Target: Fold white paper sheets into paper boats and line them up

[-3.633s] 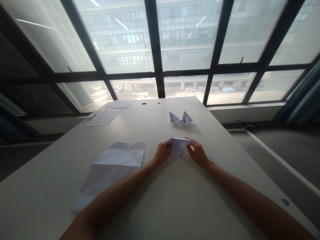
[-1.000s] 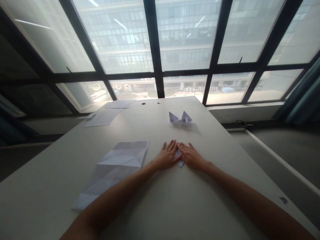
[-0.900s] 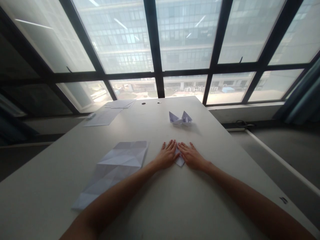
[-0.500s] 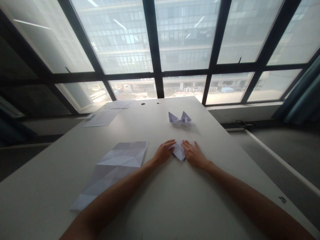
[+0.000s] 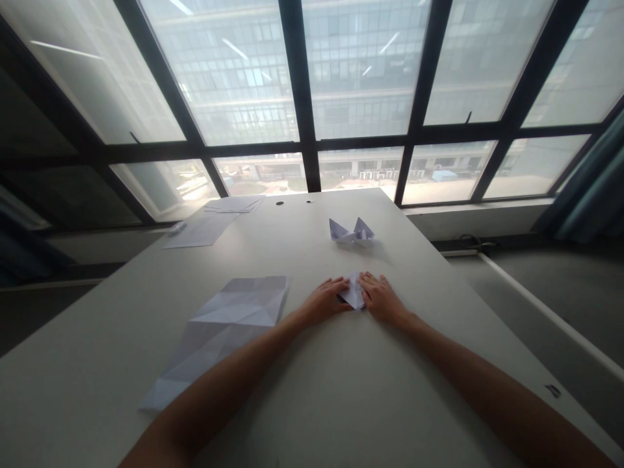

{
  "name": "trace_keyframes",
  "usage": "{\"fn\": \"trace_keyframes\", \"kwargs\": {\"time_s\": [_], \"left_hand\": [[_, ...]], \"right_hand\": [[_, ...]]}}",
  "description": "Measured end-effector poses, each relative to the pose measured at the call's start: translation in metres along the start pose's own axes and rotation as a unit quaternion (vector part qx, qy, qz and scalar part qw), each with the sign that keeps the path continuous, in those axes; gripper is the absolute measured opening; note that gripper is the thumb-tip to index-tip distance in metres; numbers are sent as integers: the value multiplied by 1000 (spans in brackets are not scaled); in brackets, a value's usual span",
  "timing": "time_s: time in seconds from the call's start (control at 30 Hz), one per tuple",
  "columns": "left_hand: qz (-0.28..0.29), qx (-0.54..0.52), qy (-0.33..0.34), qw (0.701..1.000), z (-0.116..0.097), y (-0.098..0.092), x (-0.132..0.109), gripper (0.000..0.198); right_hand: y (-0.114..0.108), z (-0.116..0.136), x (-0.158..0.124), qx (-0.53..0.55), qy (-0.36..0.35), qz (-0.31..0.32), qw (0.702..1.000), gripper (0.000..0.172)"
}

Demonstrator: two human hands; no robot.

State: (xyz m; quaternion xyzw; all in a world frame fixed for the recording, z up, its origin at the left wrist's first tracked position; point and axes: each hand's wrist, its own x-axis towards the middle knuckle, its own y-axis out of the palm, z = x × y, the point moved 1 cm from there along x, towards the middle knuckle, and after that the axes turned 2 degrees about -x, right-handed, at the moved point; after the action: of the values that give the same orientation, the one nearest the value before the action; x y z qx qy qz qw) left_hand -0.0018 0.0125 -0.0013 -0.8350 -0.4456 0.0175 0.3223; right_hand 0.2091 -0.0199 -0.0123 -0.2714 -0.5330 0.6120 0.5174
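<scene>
A small folded white paper piece (image 5: 353, 294) lies on the white table (image 5: 341, 390), between my two hands. My left hand (image 5: 324, 300) rests on the table with its fingers stretched out, the tips touching the paper's left side. From the other side, my right hand (image 5: 383, 299) lies flat with its fingertips on the paper's right edge. Neither hand is wrapped round the paper. Much of the piece is hidden under the fingers.
A finished folded paper boat (image 5: 351, 232) stands further back on the table. A large creased sheet (image 5: 229, 322) lies to the left of my left arm. More sheets (image 5: 202, 229) lie at the far left corner. Big windows rise behind the table.
Earlier both hands held the paper up by its edges, then pressed it flat side by side. Now they have drawn slightly apart and further back, so more of the paper shows between them.
</scene>
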Motion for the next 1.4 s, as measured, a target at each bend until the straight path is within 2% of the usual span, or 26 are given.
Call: {"fn": "trace_keyframes", "kwargs": {"time_s": [0.1,0.3,0.53,0.8,1.1,1.4], "left_hand": [[8,11,10,1000,1,1,0,40],[-28,80,40,996,5,1,0,27],[-41,200,53,977,5,0,0,25],[-57,219,60,972,1,-4,3,24],[-86,218,7,972,0,-4,5,23],[-73,257,-28,963,-3,-4,3,23]], "right_hand": [[0,-3,1,19,-2,-26,999,48],[-6,-5,0,91,-17,-105,990,51],[-13,3,-4,71,-31,-84,994,44],[-14,3,-1,87,-4,-97,991,19],[-6,-7,2,133,36,-123,983,27],[-6,-8,1,69,85,-104,988,26]]}}
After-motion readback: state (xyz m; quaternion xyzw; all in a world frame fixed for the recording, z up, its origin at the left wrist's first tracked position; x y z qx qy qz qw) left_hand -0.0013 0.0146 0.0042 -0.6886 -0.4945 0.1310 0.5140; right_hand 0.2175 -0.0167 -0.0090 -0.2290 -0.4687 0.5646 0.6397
